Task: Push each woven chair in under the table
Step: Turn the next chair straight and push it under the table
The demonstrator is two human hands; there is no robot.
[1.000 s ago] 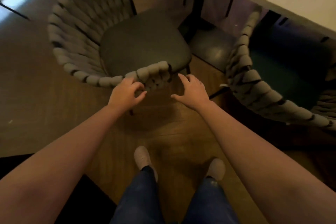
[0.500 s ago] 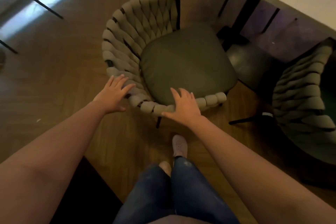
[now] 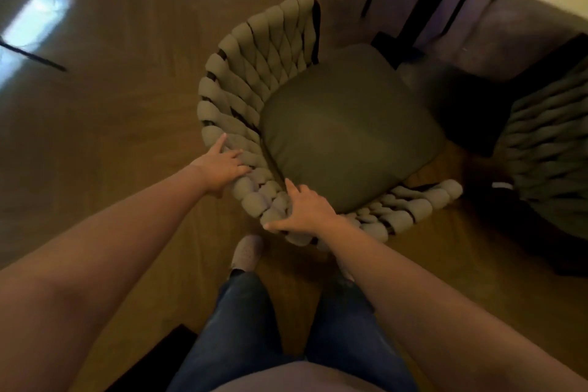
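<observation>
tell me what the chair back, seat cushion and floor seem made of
Chair back: thick padded fabric cords, matte grey-green, woven in plump braids over a dark frame.
Seat cushion: likely leather or faux leather; smooth, faint sheen, no weave.
Floor: wood or wood-look boards, glossy, reflecting bright light.

Floor was brown wooden planks (image 3: 127, 111) with a slight shine, and the whole room looked pretty dim and warm-toned. Up in the far left there was a bright bluish-white patch of light (image 3: 41, 13) glaring off the boards, with a thin dark metal leg (image 3: 35, 57) slanting across it. Corner of a black mat (image 3: 165, 360) poked in at the bottom left.
</observation>
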